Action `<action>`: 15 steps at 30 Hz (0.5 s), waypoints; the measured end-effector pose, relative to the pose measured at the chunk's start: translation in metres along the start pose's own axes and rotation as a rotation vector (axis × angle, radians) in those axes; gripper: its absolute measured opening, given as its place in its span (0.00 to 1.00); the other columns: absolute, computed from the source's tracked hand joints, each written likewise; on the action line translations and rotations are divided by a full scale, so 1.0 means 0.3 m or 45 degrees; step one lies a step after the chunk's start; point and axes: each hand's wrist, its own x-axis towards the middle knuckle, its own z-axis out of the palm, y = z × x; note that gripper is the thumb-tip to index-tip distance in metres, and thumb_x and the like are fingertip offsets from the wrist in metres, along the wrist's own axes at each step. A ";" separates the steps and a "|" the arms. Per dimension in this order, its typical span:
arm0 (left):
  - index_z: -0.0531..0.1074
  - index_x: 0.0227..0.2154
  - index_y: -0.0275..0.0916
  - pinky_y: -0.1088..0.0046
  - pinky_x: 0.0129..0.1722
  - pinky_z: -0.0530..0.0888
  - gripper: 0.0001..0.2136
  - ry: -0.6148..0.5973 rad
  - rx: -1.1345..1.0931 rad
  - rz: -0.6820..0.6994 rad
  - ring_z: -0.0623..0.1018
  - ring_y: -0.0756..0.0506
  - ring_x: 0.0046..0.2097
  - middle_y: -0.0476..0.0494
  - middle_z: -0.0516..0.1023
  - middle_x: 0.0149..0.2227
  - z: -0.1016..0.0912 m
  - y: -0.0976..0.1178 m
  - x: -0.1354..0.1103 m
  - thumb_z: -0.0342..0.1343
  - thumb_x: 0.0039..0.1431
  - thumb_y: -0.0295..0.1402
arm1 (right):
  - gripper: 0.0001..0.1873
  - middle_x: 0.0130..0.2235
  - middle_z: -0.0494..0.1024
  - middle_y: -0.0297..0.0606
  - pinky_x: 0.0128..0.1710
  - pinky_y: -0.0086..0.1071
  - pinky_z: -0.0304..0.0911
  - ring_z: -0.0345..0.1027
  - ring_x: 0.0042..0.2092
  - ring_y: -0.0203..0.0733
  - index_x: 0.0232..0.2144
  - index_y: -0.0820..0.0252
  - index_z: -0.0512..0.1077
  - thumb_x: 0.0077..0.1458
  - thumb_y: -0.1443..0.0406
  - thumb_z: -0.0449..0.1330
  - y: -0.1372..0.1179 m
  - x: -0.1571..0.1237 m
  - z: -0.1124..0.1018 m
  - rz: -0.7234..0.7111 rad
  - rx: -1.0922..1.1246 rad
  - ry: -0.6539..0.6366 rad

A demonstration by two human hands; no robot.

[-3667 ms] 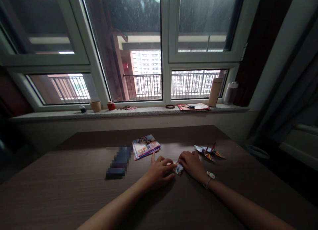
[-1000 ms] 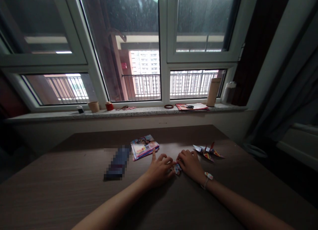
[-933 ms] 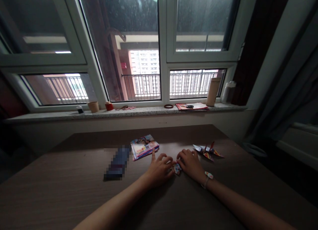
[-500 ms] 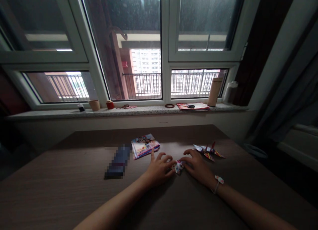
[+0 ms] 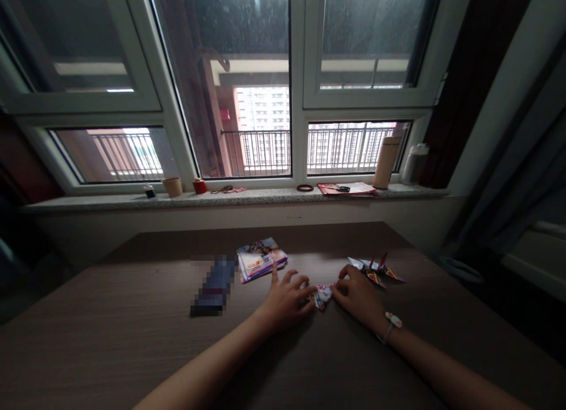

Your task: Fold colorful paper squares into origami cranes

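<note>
A small piece of folded printed paper (image 5: pixel 324 294) lies on the table between my hands. My left hand (image 5: pixel 283 298) holds its left end with thumb and index finger, the other fingers spread and raised. At its right corner, the thumb and fingers of my right hand (image 5: pixel 359 295) are closed in a pinch; the fingertips partly cover that corner. Just beyond my right hand lie folded paper cranes (image 5: pixel 380 272) with pointed wings, partly overlapping. A stack of printed paper sheets (image 5: pixel 260 261) rests beyond my left hand.
Left of the stack is a dark, pixelated oblong item (image 5: pixel 214 289) on the brown table (image 5: pixel 110 339). Along the windowsill (image 5: pixel 247 199) stand a paper cup (image 5: pixel 173 187), a red spool-like item (image 5: pixel 200 186), a ring (image 5: pixel 305 188), scissors (image 5: pixel 342 189) on papers, and a tall flask (image 5: pixel 387 163).
My right hand has shifted slightly right and its fingers have drawn together at the paper's corner. More of the folded paper shows and it looks wider. The view has moved slightly.
</note>
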 end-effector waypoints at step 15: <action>0.69 0.53 0.60 0.33 0.59 0.33 0.17 -0.011 -0.007 -0.019 0.62 0.36 0.60 0.50 0.70 0.55 0.013 -0.025 0.004 0.48 0.62 0.50 | 0.14 0.39 0.74 0.41 0.45 0.35 0.60 0.66 0.44 0.44 0.30 0.60 0.78 0.61 0.63 0.54 -0.002 0.008 0.015 -0.047 -0.149 0.006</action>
